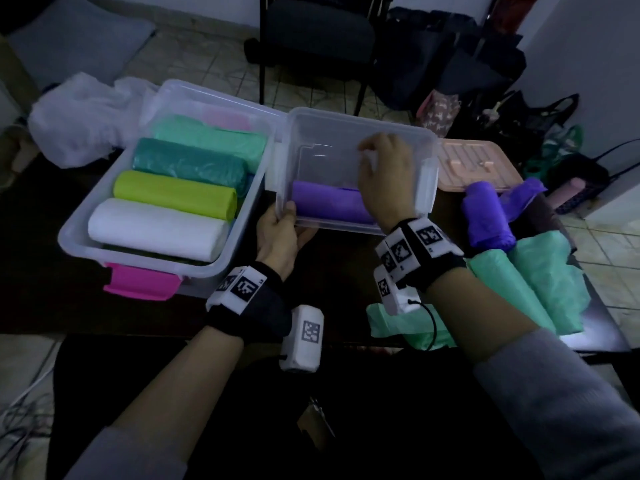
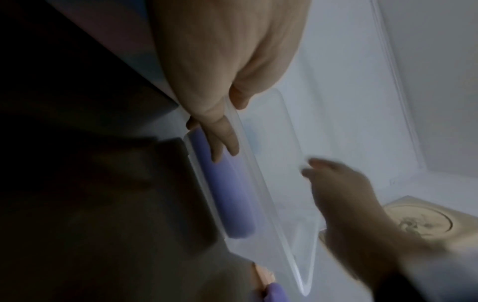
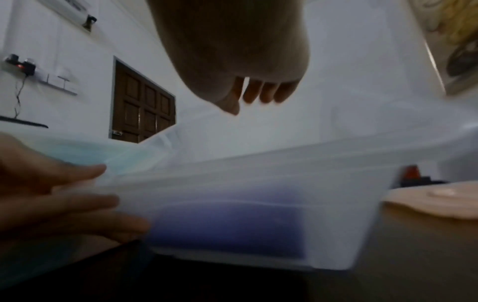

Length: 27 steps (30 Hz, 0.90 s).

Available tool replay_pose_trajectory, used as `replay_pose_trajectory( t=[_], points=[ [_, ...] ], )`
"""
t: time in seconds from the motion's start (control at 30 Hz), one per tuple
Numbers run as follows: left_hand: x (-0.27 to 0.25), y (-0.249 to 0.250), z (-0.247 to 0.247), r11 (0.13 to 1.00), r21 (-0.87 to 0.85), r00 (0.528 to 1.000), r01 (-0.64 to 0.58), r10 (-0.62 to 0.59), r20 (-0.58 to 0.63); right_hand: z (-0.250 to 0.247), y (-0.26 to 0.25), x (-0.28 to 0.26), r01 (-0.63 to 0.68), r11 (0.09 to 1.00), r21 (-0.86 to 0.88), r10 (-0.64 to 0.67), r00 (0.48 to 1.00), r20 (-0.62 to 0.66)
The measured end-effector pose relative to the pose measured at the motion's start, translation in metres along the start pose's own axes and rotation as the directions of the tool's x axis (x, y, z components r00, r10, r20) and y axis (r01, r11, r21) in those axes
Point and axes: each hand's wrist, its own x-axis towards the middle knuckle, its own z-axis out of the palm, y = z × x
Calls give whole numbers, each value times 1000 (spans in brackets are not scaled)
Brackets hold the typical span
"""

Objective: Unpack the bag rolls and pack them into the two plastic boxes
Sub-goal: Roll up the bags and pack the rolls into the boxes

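Note:
A small clear plastic box [image 1: 360, 119] stands mid-table with one purple bag roll [image 1: 325, 202] lying along its near wall. My left hand [image 1: 282, 230] grips the box's near left corner, thumb over the rim. In the left wrist view the thumb [image 2: 222, 141] lies over the purple roll [image 2: 232, 196]. My right hand [image 1: 384, 174] hovers over the box's right half, fingers [image 3: 256, 92] loosely curled and holding nothing. The larger clear box [image 1: 214, 95] to the left holds white, yellow-green, teal, mint and pink rolls. Another purple roll [image 1: 485, 216] and mint rolls [image 1: 540, 289] lie loose at the right.
A peach lid [image 1: 478, 164] lies behind the small box on the right. A crumpled white plastic bag [image 1: 79, 119] sits at the back left. The large box has a pink latch [image 1: 142, 282] at its near side. Chairs and bags stand on the floor beyond the table.

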Motion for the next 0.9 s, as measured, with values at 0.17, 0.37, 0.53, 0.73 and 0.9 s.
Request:
replay_pose_trajectory(
  t=[0.17, 0.37, 0.53, 0.73, 0.9],
  points=[
    [2, 14, 10, 999, -29, 999, 30, -29, 18, -23, 23, -3, -532, 845, -48, 525, 844, -106],
    [10, 19, 27, 1000, -17, 993, 26, -27, -113, -26, 55, 10, -676, 720, 154, 618, 727, 299],
    [20, 28, 34, 995, 47, 984, 84, -75, -160, -25, 64, 8, -691, 678, 252, 614, 720, 323],
    [30, 38, 36, 982, 78, 969, 171, -154, -196, -29, 66, 12, -723, 572, 387, 591, 691, 416],
    [30, 39, 34, 973, 103, 962, 208, -185, -200, -34, 66, 6, -719, 523, 458, 555, 695, 457]
  ],
)
